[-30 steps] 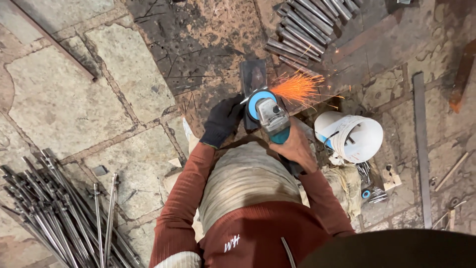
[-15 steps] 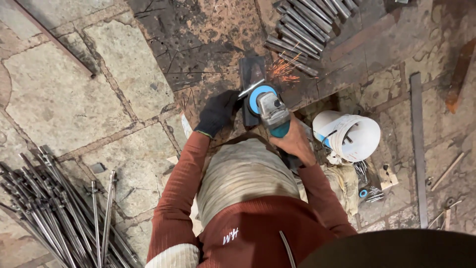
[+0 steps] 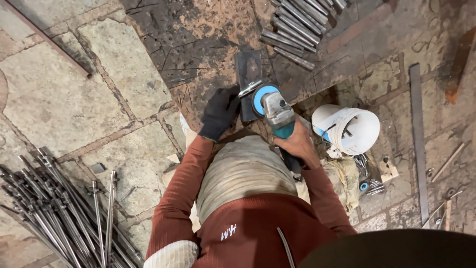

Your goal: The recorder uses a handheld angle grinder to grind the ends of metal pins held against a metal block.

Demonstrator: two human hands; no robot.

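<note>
While right hand (image 3: 297, 144) fingers clench the angle grinder (image 3: 275, 111), gloved left hand (image 3: 220, 111) presses the metal plate (image 3: 248, 69). White bucket (image 3: 354, 130) lies tipped nearby, contents unclear

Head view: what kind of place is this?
Likely a metalworking or welding shop floor. A bare right hand holds an angle grinder against a steel plate, with bundled metal rods and cut bars on stone paving.

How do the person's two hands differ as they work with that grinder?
The left hand wears a dark glove; the right hand is bare. The left hand rests beside the dark metal plate on the floor, while the right hand grips the body of the teal angle grinder. Both reach forward over the same workpiece.
</note>
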